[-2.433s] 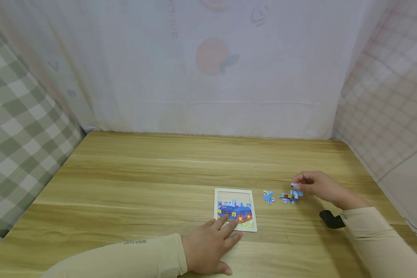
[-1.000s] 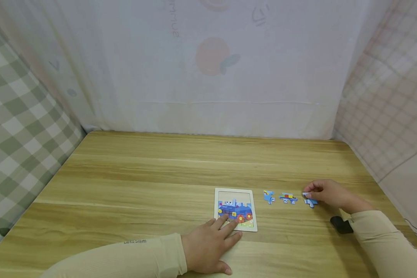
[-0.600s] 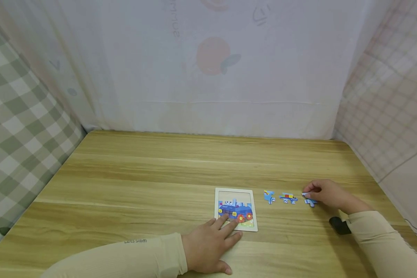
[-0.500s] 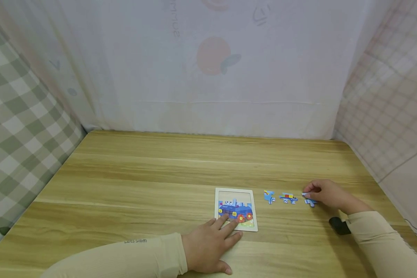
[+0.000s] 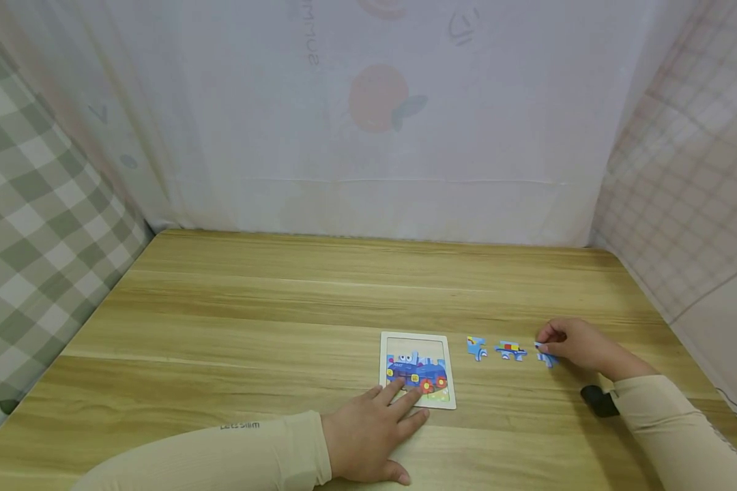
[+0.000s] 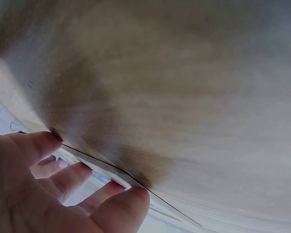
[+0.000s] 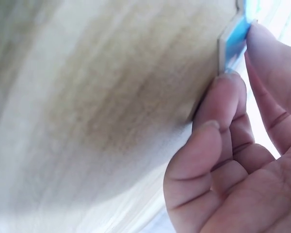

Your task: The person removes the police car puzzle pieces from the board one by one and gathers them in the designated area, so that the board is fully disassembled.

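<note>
A puzzle board (image 5: 451, 397) with a pale frame lies on the wooden table; blue train-like picture pieces fill its lower part, while its upper part shows bare backing. My left hand (image 5: 368, 433) rests with spread fingers on the board's near edge; the left wrist view shows the fingertips along that edge. To the right, my right hand (image 5: 583, 349) pinches a light-blue jigsaw piece (image 5: 548, 359) between thumb and fingers, low at the table. In the right wrist view this piece (image 7: 233, 42) is partly cut off. Beside it lie a jigsaw piece with coloured blocks (image 5: 511, 350) and a blue-and-yellow jigsaw piece (image 5: 475, 347).
The wooden table (image 5: 252, 327) stretches away to a pale curtain (image 5: 270, 136) at the back. Checked cloth (image 5: 43, 225) hangs on the left and another cloth (image 5: 669, 150) on the right. A black device (image 5: 598, 401) sits at the right wrist.
My right hand has carried its jigsaw piece rightward and down from over the block-patterned piece to the row's right end, then barely shifted. My left hand stays put.
</note>
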{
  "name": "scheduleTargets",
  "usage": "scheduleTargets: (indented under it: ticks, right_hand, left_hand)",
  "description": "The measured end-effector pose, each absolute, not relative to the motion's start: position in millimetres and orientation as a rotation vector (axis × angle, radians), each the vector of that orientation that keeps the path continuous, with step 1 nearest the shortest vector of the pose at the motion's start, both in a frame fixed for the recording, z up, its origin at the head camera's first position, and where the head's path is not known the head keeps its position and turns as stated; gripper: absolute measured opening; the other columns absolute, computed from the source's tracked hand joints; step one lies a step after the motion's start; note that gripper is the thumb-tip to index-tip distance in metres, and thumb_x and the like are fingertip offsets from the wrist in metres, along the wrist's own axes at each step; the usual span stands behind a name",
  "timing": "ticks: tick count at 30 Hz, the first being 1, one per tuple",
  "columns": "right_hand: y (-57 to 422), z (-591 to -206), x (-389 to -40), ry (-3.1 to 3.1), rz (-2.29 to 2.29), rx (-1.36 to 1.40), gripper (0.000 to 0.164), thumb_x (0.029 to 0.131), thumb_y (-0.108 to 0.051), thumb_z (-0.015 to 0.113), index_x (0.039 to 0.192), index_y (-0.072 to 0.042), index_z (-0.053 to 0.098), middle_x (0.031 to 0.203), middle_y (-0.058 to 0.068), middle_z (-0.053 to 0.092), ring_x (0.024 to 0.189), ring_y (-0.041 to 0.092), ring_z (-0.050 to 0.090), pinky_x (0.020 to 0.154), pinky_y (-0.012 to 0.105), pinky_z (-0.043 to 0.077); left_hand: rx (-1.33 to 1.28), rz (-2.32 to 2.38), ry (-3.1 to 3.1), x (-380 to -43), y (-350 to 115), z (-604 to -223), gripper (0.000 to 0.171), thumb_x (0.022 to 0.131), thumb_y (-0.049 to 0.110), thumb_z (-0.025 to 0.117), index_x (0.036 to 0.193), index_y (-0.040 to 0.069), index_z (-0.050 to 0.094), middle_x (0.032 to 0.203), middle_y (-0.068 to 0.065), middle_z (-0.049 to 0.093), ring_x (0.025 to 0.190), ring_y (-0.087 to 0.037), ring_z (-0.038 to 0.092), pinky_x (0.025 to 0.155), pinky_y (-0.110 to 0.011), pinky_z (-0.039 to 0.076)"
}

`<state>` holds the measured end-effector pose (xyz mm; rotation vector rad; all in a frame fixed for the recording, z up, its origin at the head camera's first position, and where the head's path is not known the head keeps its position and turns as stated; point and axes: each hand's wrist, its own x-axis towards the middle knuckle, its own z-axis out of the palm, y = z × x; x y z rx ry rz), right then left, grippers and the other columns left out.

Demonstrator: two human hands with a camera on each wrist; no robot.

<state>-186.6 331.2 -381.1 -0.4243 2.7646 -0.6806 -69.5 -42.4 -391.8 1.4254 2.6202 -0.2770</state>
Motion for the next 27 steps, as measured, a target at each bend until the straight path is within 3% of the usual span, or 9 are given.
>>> scheduleTargets:
  ticks: [12,17,27]
  right_hand:
    - [321.5,-373.9,-184.3,2.818,-0.708,-0.379,0.012,0.089,-0.010,0.067,0.094,0.001,0.066,0.089,0.005,0.064,0.081,0.015,0.054,0.067,0.028,0.045]
    - [302.5,-364.5,-183.0,2.820,-0.732,-0.409,0.018,0.091,-0.012,0.066,0.101,0.002,0.066,0.093,0.008,0.062,0.081,0.018,0.054,0.066,0.033,0.045]
    - [252.7,-354.7,-177.8,2.707,-0.899,-0.515,0.018,0.092,-0.012,0.064,0.104,0.002,0.064,0.094,0.008,0.060,0.077,0.018,0.054,0.060,0.029,0.045]
  left_hand:
    - [1.423,-0.262,2.617,-69.8,-42.3,-394.0,0.079,0.088,0.073,0.035,0.151,0.025,0.035,0.156,-0.002,0.028,0.143,-0.028,0.028,0.106,-0.036,0.039]
    - [1.408,-0.246,2.610,-70.7,-42.7,-393.8,0.079,0.088,0.073,0.035,0.151,0.025,0.034,0.157,-0.003,0.027,0.143,-0.028,0.026,0.106,-0.036,0.038]
    - [1.432,-0.239,2.652,-71.2,-42.8,-395.8,0.078,0.089,0.072,0.038,0.150,0.023,0.037,0.156,-0.003,0.028,0.142,-0.027,0.029,0.105,-0.037,0.040]
